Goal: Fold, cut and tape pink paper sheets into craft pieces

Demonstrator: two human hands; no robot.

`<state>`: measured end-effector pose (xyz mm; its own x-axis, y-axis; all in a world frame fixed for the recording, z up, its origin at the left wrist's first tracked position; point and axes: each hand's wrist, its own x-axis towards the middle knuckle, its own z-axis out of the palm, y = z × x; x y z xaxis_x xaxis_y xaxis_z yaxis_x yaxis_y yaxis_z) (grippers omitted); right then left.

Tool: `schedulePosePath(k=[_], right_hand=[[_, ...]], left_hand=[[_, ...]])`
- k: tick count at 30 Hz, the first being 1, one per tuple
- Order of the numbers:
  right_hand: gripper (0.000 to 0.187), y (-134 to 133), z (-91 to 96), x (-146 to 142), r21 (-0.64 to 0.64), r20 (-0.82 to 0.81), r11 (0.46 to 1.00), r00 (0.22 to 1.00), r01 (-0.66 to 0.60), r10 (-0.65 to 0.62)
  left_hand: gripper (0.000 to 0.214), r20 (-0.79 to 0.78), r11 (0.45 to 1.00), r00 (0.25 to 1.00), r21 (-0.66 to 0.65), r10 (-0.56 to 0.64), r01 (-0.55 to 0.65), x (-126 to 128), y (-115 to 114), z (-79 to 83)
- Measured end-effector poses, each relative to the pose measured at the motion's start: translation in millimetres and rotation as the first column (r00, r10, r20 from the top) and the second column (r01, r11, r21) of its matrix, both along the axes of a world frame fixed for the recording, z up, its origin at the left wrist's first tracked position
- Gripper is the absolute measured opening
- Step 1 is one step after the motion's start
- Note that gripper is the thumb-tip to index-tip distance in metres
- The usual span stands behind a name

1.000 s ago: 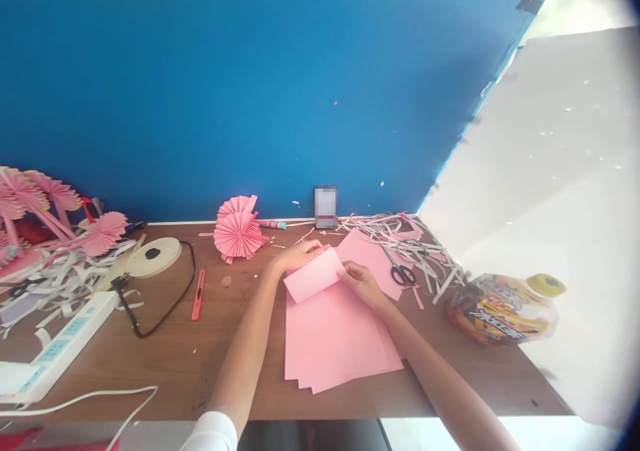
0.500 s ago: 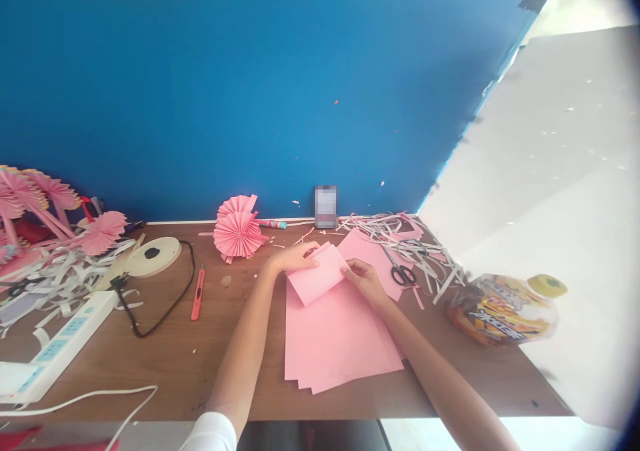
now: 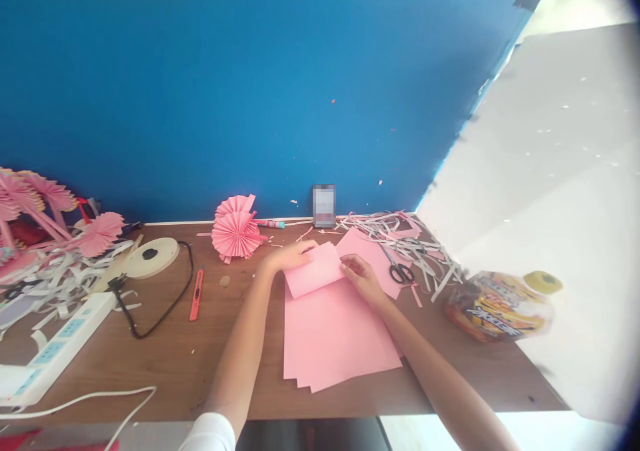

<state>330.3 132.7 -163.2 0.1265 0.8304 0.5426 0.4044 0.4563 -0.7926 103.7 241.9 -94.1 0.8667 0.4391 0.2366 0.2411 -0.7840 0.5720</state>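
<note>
A folded sheet of pink paper point(image 3: 315, 272) is held between my two hands, over the top part of a loose stack of larger pink sheets point(image 3: 340, 337). My left hand point(image 3: 293, 256) grips its upper left side, the fingers partly hidden behind the paper. At the right edge my right hand point(image 3: 361, 277) pinches it between thumb and fingers. More pink paper point(image 3: 365, 257) lies behind my right hand, with black-handled scissors point(image 3: 401, 273) resting on its right part.
Pleated pink paper fans point(image 3: 237, 231) stand behind on the left. A red utility knife point(image 3: 197, 295), a tape roll point(image 3: 153, 257) and a white power strip point(image 3: 63, 344) lie further left. White paper strips point(image 3: 425, 257) pile at the back right, near a bottle point(image 3: 503, 306). A phone point(image 3: 324, 206) leans on the blue partition point(image 3: 250, 91).
The folded pink sheet has turned a little, so its lower edge lies flatter and more level. Both hands keep hold of it at its sides.
</note>
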Motion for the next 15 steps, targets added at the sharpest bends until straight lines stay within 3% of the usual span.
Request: schedulePosePath(k=[7, 12, 15], right_hand=[[0.020, -7, 4.0, -1, 0.009, 0.040, 0.993, 0.993, -0.114, 0.113], [0.027, -5, 0.8, -1, -0.065, 0.003, 0.995, 0.997, -0.074, 0.074], [0.035, 0, -3.8, 0, -0.033, 0.078, 0.999, 0.997, -0.008, 0.010]], left_hand=[[0.034, 0.043, 0.998, 0.998, 0.048, 0.048, -0.050, -3, 14, -6.0], [0.035, 0.044, 0.992, 0.996, 0.099, 0.073, -0.077, 4, 22, -12.9], [0.035, 0.051, 0.992, 0.998, 0.110, 0.048, -0.054, 11, 21, -15.6]])
